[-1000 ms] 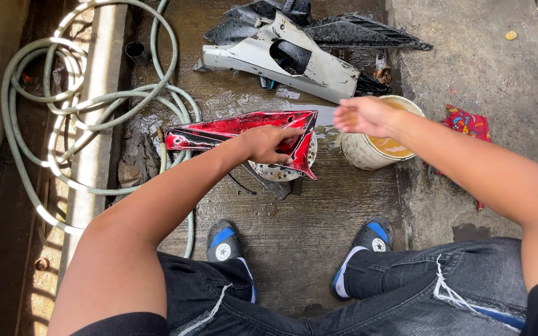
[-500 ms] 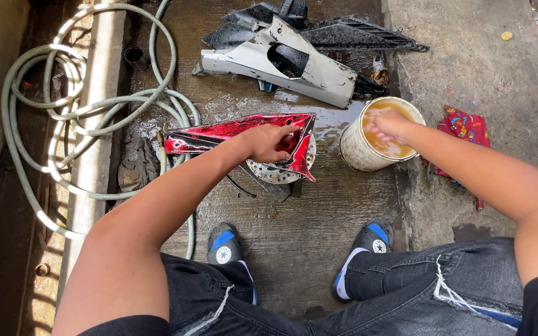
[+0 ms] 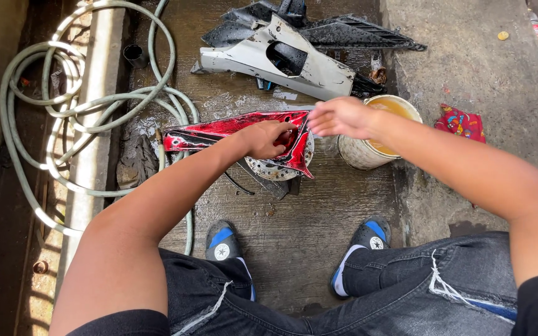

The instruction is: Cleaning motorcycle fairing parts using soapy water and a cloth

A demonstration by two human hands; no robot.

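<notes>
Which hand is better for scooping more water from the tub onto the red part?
Probably the right hand: it hovers free beside the tub of yellowish liquid. The left hand is busy gripping the red panel.

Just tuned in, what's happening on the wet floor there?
A person crouches over wet concrete. The left hand grips a glossy red and black plastic body panel lying over a perforated metal brake disc. The right hand hovers empty, fingers together, between the panel and a cream bucket of yellowish liquid. A white and black plastic fairing lies beyond, and a coiled pale green hose lies to the left.
</notes>
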